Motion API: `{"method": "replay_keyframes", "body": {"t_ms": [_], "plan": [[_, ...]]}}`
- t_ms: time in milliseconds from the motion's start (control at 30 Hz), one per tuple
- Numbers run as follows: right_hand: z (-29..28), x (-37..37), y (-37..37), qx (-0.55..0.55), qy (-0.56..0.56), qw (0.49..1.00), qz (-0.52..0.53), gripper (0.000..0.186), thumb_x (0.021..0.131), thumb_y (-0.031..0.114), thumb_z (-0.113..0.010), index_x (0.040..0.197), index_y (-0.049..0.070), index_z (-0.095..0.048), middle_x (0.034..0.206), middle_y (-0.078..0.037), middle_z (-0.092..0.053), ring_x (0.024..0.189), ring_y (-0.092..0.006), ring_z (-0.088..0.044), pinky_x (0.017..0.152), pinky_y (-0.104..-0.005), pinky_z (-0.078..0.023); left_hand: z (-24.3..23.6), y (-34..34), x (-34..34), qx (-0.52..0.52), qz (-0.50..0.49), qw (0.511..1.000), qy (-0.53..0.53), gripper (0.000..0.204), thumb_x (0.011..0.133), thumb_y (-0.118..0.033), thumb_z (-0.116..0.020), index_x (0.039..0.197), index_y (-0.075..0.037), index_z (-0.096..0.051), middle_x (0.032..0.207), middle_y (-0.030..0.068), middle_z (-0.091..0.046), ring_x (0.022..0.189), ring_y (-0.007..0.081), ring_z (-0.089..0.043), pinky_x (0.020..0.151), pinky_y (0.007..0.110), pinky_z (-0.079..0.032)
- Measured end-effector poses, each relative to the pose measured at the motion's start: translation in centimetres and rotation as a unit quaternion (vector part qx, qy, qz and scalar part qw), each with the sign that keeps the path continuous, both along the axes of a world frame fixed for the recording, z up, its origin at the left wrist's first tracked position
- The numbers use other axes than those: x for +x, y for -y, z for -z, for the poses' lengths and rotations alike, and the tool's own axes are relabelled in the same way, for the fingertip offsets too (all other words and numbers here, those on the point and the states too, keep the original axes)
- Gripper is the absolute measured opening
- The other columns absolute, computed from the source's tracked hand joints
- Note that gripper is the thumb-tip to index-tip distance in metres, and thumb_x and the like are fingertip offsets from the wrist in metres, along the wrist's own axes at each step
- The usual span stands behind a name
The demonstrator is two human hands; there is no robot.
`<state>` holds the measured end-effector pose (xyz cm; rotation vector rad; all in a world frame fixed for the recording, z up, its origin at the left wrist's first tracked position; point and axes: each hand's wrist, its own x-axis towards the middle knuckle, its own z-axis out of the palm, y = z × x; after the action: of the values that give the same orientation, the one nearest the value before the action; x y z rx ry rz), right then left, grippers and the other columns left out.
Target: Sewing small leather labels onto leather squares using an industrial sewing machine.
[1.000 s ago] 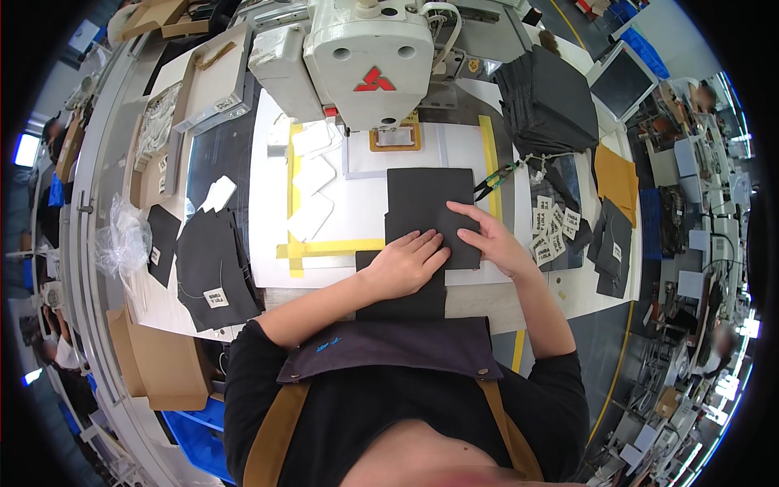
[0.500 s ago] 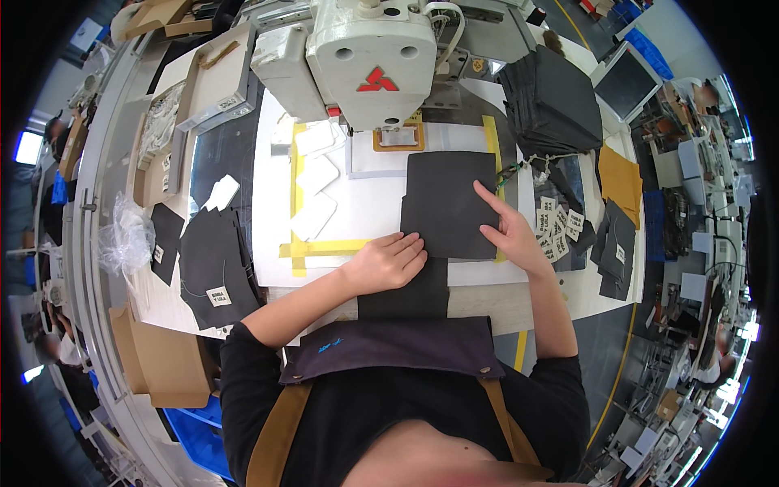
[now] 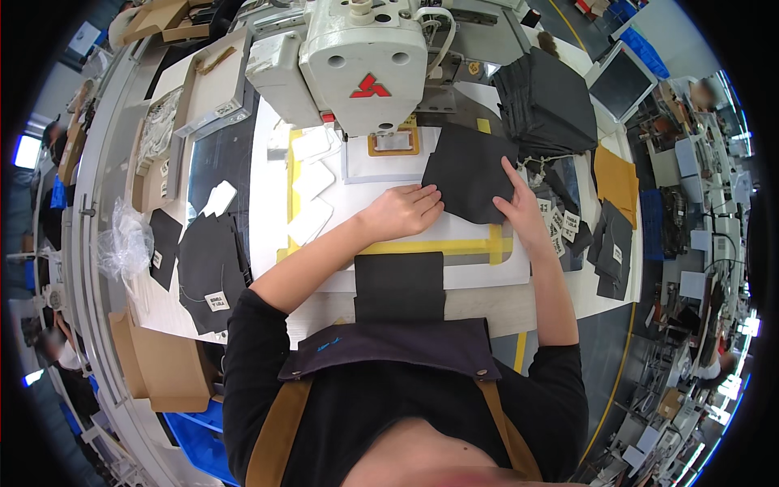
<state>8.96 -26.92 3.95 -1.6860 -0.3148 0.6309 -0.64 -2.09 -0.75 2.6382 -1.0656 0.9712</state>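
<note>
Both my hands are on a black fabric panel, which is turned at an angle over the white work plate, below and right of the sewing machine head. My left hand has its fingers close together at the panel's near left edge; its thumb is hidden. My right hand grips the right edge, thumb and forefinger on top and the other fingers out of sight. Another black fabric piece lies at the table's front edge, before my apron. Beneath the needle area sits a small orange-framed clamp.
White cards lie along yellow tape at left. Black pieces with labels rest farther left. A tall stack of black panels stands at back right, near loose labels and orange-yellow sheets. An open cardboard box is lower left.
The panel has moved away from me and to the right, and has turned, both hands going with it. More of the yellow tape and the front black piece now shows.
</note>
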Motion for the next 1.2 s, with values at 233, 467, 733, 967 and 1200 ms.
{"method": "replay_keyframes", "body": {"t_ms": [233,467,733,967,1200], "plan": [[0.3,2.4,-1.2,0.029,-0.023,0.999,-0.021,0.071,0.088,-0.011,-0.051,0.151,0.007,-0.026,0.133,-0.008,-0.052,0.100,-0.0122,-0.058,0.070,-0.0246,-0.055,1.0,-1.0,1.0,0.023,-0.043,0.999,-0.019,0.023,0.075,-0.008,-0.062,0.097,-0.003,-0.067,0.105,0.0109,-0.070,0.103,0.0234,-0.068,0.081,0.034,-0.058],[0.5,4.4,-3.1,0.022,-0.059,0.997,-0.047,0.070,0.088,-0.009,-0.053,0.150,0.014,-0.030,0.140,-0.005,-0.046,0.098,-0.0104,-0.060,0.067,-0.0259,-0.059,1.0,-3.0,1.2,0.037,-0.053,0.998,-0.016,0.025,0.076,-0.009,-0.061,0.099,-0.002,-0.067,0.107,0.0122,-0.069,0.104,0.0234,-0.067,0.083,0.034,-0.058],[1.3,4.1,-5.8,0.049,-0.021,0.999,0.010,0.067,0.087,-0.008,-0.056,0.148,0.013,-0.035,0.153,-0.006,-0.030,0.103,-0.0099,-0.058,0.073,-0.0251,-0.058,0.8,-5.0,1.0,0.071,-0.070,0.995,-0.007,0.027,0.074,-0.008,-0.062,0.099,0.000,-0.067,0.108,0.0136,-0.069,0.102,0.0240,-0.068,0.082,0.034,-0.059],[1.3,1.7,-6.9,-0.036,0.271,0.954,-0.123,0.042,0.085,0.001,-0.064,0.127,0.007,-0.059,0.139,-0.011,-0.052,0.117,-0.0233,-0.058,0.103,-0.0339,-0.043,1.4,-7.4,-1.2,0.087,-0.127,0.987,-0.035,0.027,0.074,-0.007,-0.062,0.099,0.001,-0.067,0.108,0.0157,-0.069,0.099,0.0250,-0.069,0.077,0.033,-0.059],[2.7,1.4,-8.1,-0.096,0.402,0.895,-0.169,0.029,0.087,0.003,-0.060,0.115,0.004,-0.065,0.131,-0.015,-0.058,0.121,-0.0309,-0.054,0.115,-0.0400,-0.030,1.3,-8.7,-2.2,0.066,-0.169,0.983,-0.036,0.028,0.075,-0.007,-0.062,0.102,0.001,-0.067,0.110,0.0153,-0.068,0.099,0.0242,-0.069,0.078,0.033,-0.059]]}}
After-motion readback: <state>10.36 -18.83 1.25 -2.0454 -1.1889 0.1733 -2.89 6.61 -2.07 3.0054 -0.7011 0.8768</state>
